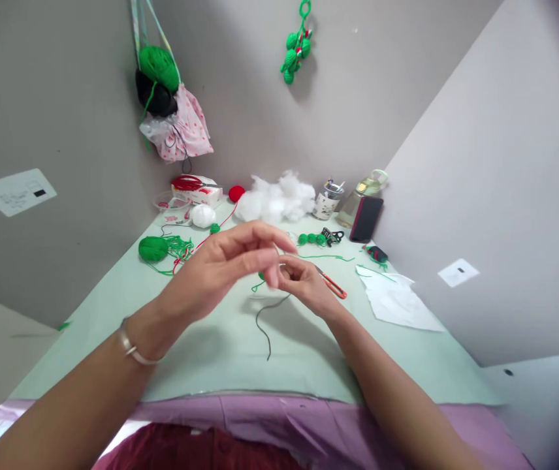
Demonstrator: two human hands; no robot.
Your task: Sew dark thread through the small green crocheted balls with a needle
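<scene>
Above the middle of the table, my left hand [233, 258] reaches across with its index finger stretched out and its thumb apart from it; no held thing shows in it. Its fingertips overlap the tips of my right hand [303, 281], so I cannot tell whether they touch. My right hand is closed in a pinch, and a dark strand of yarn [258, 321] trails from below it onto the table. A small piece of green yarn [258, 286] shows just behind the hands, partly hidden. Orange-handled snips [333, 285] lie right of my right hand.
At the left lies a green yarn ball [153, 249]. White stuffing [277, 198] sits at the back, near a pen cup [327, 201], a bottle [358, 199] and a leaning phone [366, 219]. Small green balls [311, 239] and white paper [397, 300] lie to the right.
</scene>
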